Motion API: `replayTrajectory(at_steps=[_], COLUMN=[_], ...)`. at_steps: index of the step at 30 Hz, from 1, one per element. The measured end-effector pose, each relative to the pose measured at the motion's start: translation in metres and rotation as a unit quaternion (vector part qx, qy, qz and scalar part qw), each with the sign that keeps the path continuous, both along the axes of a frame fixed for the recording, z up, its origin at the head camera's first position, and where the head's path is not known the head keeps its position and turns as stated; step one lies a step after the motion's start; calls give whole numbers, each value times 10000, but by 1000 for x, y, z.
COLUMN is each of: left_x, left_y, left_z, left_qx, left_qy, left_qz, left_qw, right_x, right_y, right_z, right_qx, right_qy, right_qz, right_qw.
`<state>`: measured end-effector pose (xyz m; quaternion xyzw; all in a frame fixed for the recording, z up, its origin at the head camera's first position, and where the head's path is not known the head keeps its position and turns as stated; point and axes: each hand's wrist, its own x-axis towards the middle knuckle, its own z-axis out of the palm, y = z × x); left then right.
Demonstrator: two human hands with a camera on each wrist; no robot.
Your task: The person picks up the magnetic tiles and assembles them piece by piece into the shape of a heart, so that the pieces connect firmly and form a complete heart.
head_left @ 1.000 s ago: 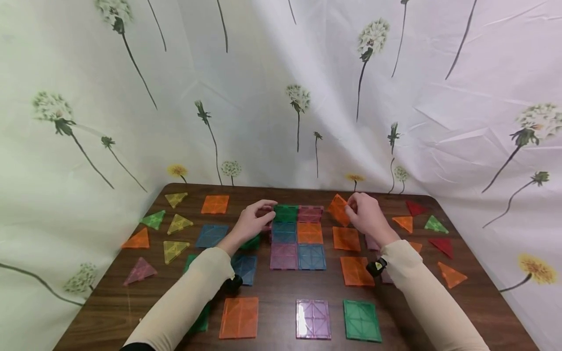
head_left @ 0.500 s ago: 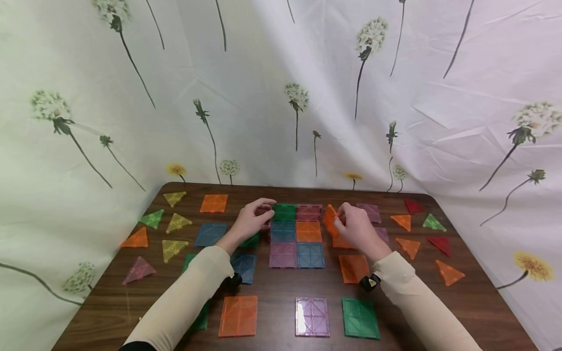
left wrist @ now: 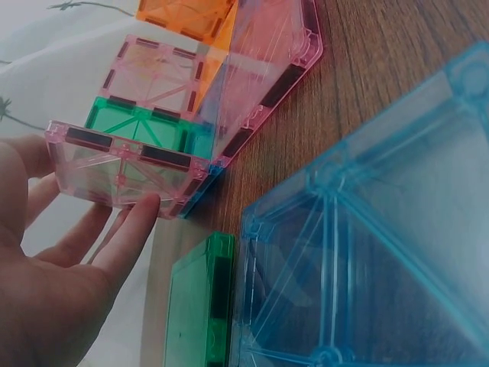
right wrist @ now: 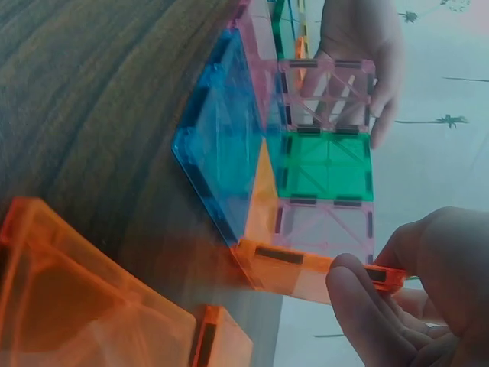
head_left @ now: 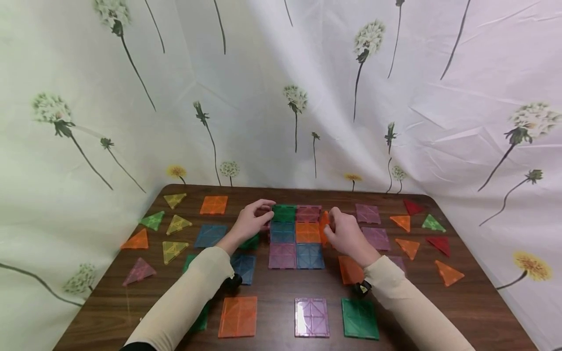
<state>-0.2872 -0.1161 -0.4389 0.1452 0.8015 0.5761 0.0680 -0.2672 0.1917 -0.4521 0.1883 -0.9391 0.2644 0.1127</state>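
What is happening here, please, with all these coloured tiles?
A person is working with see-through tiles on a table. The right hand pinches an orange tile, roughly upright, at the right of a flat four-tile base. The left hand touches a pink tile standing at the left. A green tile and another pink one stand along the back. No tile stands along the front edge. More loose tiles lie around.

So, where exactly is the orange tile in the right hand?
In the head view, the held orange tile is upright just right of the central orange tile, pinched by the right hand.
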Motion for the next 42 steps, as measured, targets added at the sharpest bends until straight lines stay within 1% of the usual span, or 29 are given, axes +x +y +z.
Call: replayTrajectory(at_steps=[1,3,6,7,11,13,15,18,21,24,26,31,37,39,42], left_x=[3,3,0,-2,-15,-19,-21,-20,-20,-19,-19,-20,-23,-24,-27], left_y=[0,0,1,1,-1,-1,-2,-2,-2,-2,-2,-3,-7,-9,-17], left_z=[2,2,-1,-4,-21,-28,-32,-34,-33,-31,-30,-28,-26,-24,-20], left_qx=[-1,-12,-60,-68,-56,-44,-30,-12,5,18,-12,-200,-431,-429,-508], left_qy=[21,46,2,-18,-75,-61,-29,23,77,102,108,169,347,429,649], left_qz=[8,16,25,26,42,70,100,133,144,138,127,82,-39,11,274], left_qw=[10000,10000,10000,10000,9999,9999,9999,9999,9999,9999,9999,9996,9985,9982,9962], right_x=[0,0,-1,-1,-4,-5,-6,-8,-10,-13,-17,-27,-34,-34,-34], right_y=[-1,-2,-4,-5,-7,-8,-8,-7,-5,-1,2,9,13,13,12], right_z=[-1,-3,-5,-5,-5,-5,-5,-5,-5,-5,-5,-7,-6,-5,-4], right_qx=[-2,4,2,-2,0,-33,-84,-163,-389,-675,-773,-697,-770,-801,-801], right_qy=[57,213,336,359,388,391,378,356,166,-177,-374,-669,-888,-913,-913], right_qz=[14,33,74,86,72,49,43,126,247,317,299,376,576,596,618], right_qw=[10000,9998,9994,9993,9992,9992,9992,9992,9988,9971,9959,9946,9914,9908,9907])
